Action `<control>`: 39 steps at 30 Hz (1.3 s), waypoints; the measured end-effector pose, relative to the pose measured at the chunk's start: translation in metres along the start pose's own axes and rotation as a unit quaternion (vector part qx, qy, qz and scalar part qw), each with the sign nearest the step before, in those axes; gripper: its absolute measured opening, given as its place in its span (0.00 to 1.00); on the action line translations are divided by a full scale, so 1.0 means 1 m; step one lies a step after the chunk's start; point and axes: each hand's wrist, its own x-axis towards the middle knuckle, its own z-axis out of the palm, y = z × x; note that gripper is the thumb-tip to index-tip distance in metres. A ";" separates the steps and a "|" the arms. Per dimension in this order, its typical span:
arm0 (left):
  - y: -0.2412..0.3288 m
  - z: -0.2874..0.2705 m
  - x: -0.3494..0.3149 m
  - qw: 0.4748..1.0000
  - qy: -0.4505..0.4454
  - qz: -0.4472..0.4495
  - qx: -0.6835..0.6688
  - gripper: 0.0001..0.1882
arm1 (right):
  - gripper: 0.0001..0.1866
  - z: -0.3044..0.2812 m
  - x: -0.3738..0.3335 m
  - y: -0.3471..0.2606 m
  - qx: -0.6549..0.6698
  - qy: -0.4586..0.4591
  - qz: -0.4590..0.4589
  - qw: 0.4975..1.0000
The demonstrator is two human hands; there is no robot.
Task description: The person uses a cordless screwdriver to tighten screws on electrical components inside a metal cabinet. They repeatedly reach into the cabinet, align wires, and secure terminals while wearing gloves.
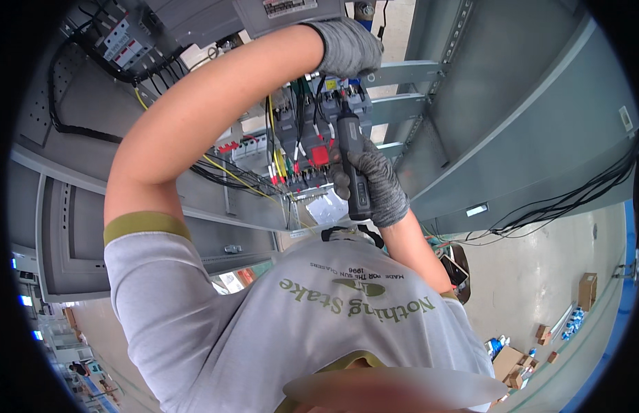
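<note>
A dark grey, pen-shaped electric screwdriver (352,162), judged rigid and light, was gripped mid-barrel by the gloved right hand (378,186), fingers closed. The gloved left hand (347,47), fingers curled, was pressed against the terminal blocks (312,131) near the grey cabinet's (526,103) upper edge; whether anything was held could not be told.

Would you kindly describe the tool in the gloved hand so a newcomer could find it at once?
Start at the open grey electrical cabinet and go to the cluster of wired terminal blocks at its middle. Just right of them, the right hand in a grey knit glove grips a slim, dark, pen-shaped electric screwdriver, tip pointing up into the blocks. It is the only loose tool among fixed parts.
</note>
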 end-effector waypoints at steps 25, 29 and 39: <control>-0.016 0.025 -0.010 0.998 0.036 -0.030 -0.037 0.08 | 0.20 0.010 -0.005 -0.013 -0.074 0.050 0.009 0.996; -0.015 0.022 -0.012 0.998 0.027 -0.055 -0.029 0.08 | 0.21 0.009 -0.004 -0.013 -0.096 0.055 0.011 0.994; -0.012 0.031 -0.011 0.996 0.058 -0.059 -0.027 0.06 | 0.22 0.013 -0.005 -0.015 -0.097 0.066 0.010 0.993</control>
